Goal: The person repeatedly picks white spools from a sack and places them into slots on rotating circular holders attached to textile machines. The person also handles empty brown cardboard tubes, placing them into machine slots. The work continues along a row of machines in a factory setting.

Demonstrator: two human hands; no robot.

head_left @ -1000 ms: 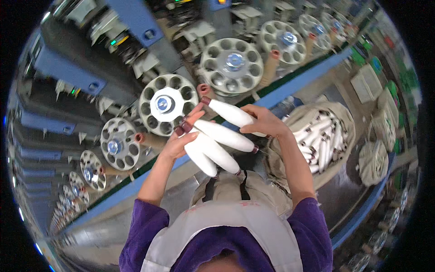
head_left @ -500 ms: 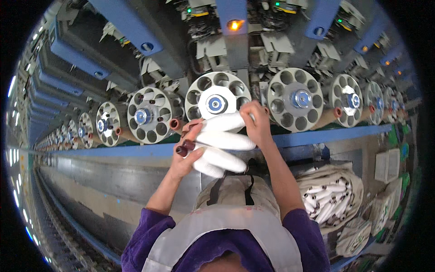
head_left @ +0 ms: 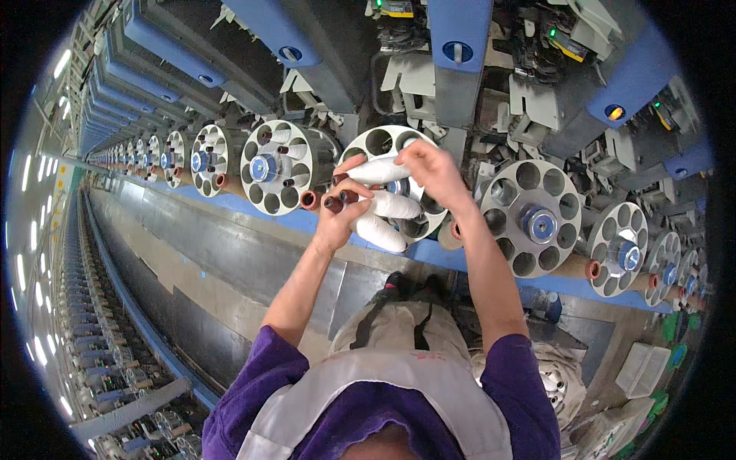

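Observation:
My left hand is closed around the brown tube ends of several white yarn bobbins, and three white bodies fan out to the right. The upper yarn bobbin points at my right hand, whose fingers are pinched together at its tip. Whether they grip the tip or a loose thread is too small to tell. Behind both hands stands a round white magazine with a ring of round pockets, its middle partly covered by the bobbins. Something white shows in a pocket just above my right fingers.
More round magazines line the machine on both sides, the left one holding several bobbins and the right one close to my right forearm. A blue rail runs below them. A sack of bobbins stands behind my right elbow.
Both hands have moved up and forward, bringing the bobbins in front of the round magazine. Fewer bobbins show in my left hand. The view has shifted and turned.

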